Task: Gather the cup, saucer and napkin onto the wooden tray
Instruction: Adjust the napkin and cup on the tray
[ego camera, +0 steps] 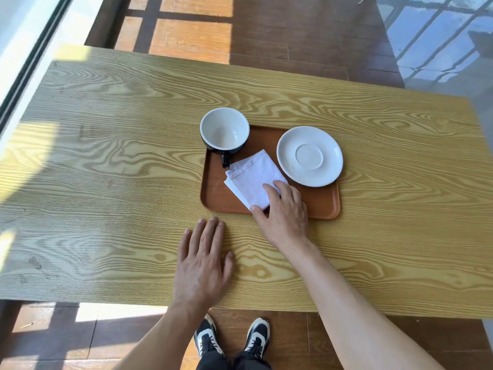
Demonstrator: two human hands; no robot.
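A brown wooden tray (322, 201) lies on the table, right of centre. On its far left corner stands an empty cup (224, 128), white inside and black outside, handle pointing toward me. A white saucer (309, 156) rests on the tray's far right part. A folded white napkin (252, 180) lies in the tray's middle. My right hand (284, 214) rests on the napkin's near right corner, thumb and fingers pinching its edge. My left hand (202, 263) lies flat and open on the table, near the front edge, holding nothing.
The light wood-grain table (120, 169) spreads wide to the left and right of the tray. A window frame (29, 65) runs along the far left. Dark wooden floor shows beyond the table and below, by my shoes (232, 340).
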